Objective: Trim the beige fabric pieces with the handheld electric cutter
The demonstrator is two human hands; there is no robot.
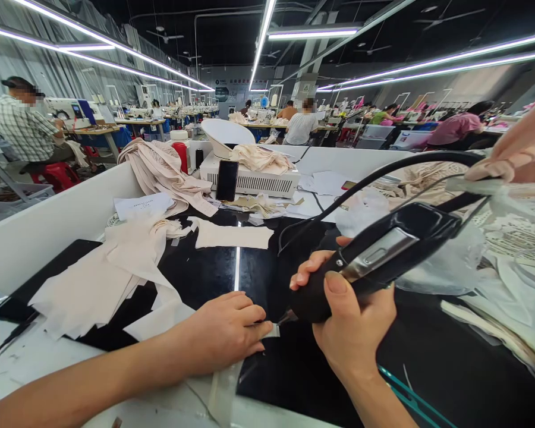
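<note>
My right hand (356, 321) is wrapped around a black corded handheld tool (383, 255) with a silver lever along its side, thumb on the near side. Its narrow metal tip (288, 317) points left and down, close to a small pale strip (274, 330) on the black tabletop (205, 279). Fingers bent and close together, my left hand (232, 333) presses that strip down; part of it is hidden under the fingertips. A translucent band (225, 386) runs from under this hand to the table's front edge. Beyond it lies a flat cream fabric piece (234, 235).
Cream fabric pieces (93, 267) are heaped at left. A vented white box (249, 178) and a phone (227, 180) stand behind. At upper right another person's hand (517, 154) is by the black cable (383, 172). A clear plastic bag (446, 261) and lacy fabric (512, 232) lie at right.
</note>
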